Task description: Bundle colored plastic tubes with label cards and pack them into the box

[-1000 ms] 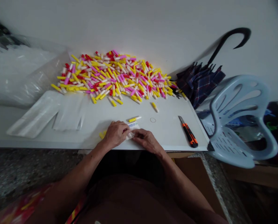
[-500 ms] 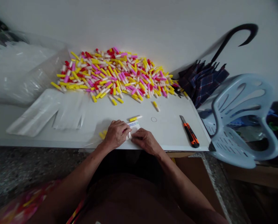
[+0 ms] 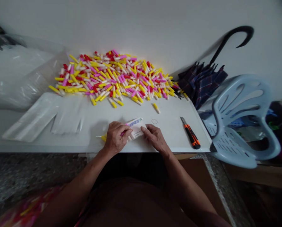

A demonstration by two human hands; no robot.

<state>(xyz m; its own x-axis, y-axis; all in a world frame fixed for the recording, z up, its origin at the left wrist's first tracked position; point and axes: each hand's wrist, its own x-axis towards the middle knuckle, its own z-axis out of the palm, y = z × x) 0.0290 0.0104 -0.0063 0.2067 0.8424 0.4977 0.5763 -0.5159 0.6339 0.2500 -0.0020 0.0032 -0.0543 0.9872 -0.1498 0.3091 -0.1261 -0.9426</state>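
Note:
My left hand [image 3: 116, 137] is closed around the left part of a small clear plastic packet [image 3: 136, 126]. Blue print on a white label shows on the packet, and pale, pink and yellow pieces show in or beside it. At the packet's right end, my right hand [image 3: 154, 136] pinches the edge between thumb and fingers. Past my hands lies one yellow-and-white plastic tube [image 3: 156, 108]. A large heap of similar tubes [image 3: 117, 77] in yellow, pink, red and white covers the back of the white table [image 3: 169, 135].
Flat clear plastic bags [image 3: 29, 118] lie at left, in front of a big plastic sack [image 3: 15, 72]. An orange-and-black utility knife [image 3: 190, 133] rests at right. Beyond the table's right end are a folded plaid umbrella [image 3: 202, 80] and a light-blue plastic chair [image 3: 242, 126].
The packet has come up and stretched out between my hands, showing more of its label. My right hand has moved rightward. The loose yellow tube just beyond my hands no longer shows.

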